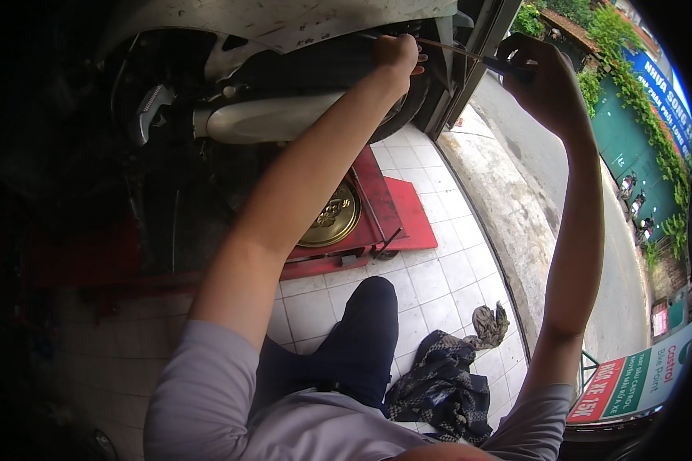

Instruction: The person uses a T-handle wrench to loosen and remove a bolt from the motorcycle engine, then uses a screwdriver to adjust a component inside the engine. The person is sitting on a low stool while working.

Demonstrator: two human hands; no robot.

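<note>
A long screwdriver (506, 67) is gripped by its dark handle in my right hand (544, 86), raised at the upper right. Its thin shaft runs left toward the tail of a motorbike, beneath the scuffed pale body panel (338, 24). My left hand (397, 55) reaches up under that panel's rear edge, close to the shaft's far end. Its fingers are curled, and what they pinch, if anything, is hidden behind the hand. Below lie the motorbike's silver exhaust muffler (273, 117) and the dark rear tyre (417, 98), partly covered by my left forearm.
The motorbike stands over a red lift platform (414, 217) with a round gold-coloured plate (337, 218) in it. A crumpled dark patterned cloth (442, 384) lies on the white tiled floor (438, 278). Past a door frame (475, 65), a concrete ramp (507, 192) meets the street.
</note>
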